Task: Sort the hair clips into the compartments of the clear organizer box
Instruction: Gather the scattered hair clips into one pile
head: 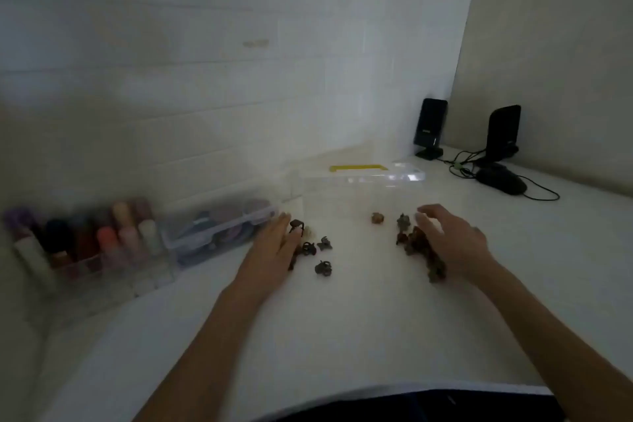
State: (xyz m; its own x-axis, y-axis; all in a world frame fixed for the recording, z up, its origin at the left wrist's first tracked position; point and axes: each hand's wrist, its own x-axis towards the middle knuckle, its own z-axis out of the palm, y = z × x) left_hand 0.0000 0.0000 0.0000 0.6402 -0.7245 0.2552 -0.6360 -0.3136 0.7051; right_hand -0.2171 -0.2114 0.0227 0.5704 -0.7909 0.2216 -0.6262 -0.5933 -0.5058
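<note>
Both hands lie flat on the white surface (342, 319), fingers spread, pinching nothing. The left hand (270, 250) touches a few dark hair clips (310, 248); the right hand (452, 243) rests against a second heap (419, 243). The clear organizer box (363, 181) sits just beyond them, toward the far edge.

The clips (416, 243) are dark brown and grey, 1 (377, 217) tan. The box (363, 181) is clear with a yellow handle (356, 167). The table (342, 319) is white. The speakers (431, 128) and mouse (500, 180) are black.
</note>
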